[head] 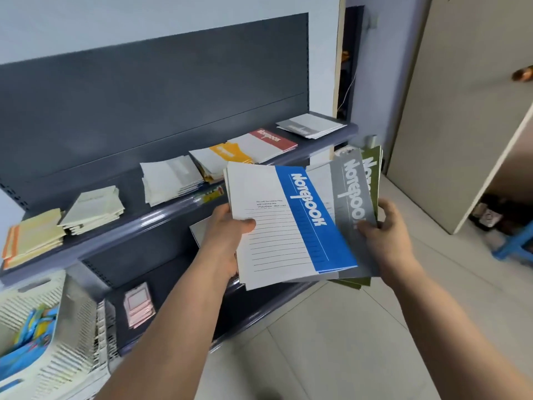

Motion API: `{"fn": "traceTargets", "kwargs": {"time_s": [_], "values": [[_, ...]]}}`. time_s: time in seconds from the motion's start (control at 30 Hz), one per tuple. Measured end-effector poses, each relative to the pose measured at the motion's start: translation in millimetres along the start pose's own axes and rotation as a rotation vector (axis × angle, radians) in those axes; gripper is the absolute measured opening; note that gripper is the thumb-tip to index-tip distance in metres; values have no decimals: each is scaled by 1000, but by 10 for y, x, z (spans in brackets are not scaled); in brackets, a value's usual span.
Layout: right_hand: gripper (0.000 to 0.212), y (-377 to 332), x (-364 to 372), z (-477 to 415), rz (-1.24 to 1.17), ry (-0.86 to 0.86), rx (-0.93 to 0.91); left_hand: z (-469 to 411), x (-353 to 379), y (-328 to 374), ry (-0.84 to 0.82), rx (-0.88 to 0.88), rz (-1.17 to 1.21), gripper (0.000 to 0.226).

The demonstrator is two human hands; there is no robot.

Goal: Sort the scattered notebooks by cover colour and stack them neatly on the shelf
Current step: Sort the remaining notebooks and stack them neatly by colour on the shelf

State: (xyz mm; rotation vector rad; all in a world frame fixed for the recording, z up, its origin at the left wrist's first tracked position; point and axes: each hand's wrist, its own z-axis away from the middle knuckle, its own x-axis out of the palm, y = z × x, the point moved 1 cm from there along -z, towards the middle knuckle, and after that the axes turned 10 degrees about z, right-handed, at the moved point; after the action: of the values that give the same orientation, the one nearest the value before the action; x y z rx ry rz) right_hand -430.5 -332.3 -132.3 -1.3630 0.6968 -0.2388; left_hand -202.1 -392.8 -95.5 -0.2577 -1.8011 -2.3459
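Notebooks fan out in front of the shelf (184, 197), held up in both hands: the left hand (225, 238) clamps the blue notebook (311, 215) with thumb on its white cover and fingers hidden beneath. The right hand (386, 235) pinches the grey notebook (352, 186) and green notebook (373, 166) behind it. Sorted piles lie along the upper shelf, red notebook (272, 140) beside yellow notebook (225, 153).

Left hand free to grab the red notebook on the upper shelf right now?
Probably not: the left hand is gripping the fanned notebooks, blue notebook on top. The red notebook itself lies uncovered.
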Motion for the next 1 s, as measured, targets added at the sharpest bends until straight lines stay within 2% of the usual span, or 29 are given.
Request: {"fn": "traceTargets", "kwargs": {"time_s": [0.2,0.43,0.57,0.73,1.0], "values": [[42,-62,239,-977,32,51,-11,-1037,165,120,11,55,10,44],[35,-351,623,-2100,-41,39,23,-2335,355,566,51,74,116,39],[35,-455,780,-2545,-117,66,47,-2800,635,735,58,80,205,34],[44,-536,834,-3184,-250,127,81,-3315,832,865,150,64,254,19],[48,-604,938,-4324,-377,7,97,-3797,1345,1004,254,88,298,16]]}}
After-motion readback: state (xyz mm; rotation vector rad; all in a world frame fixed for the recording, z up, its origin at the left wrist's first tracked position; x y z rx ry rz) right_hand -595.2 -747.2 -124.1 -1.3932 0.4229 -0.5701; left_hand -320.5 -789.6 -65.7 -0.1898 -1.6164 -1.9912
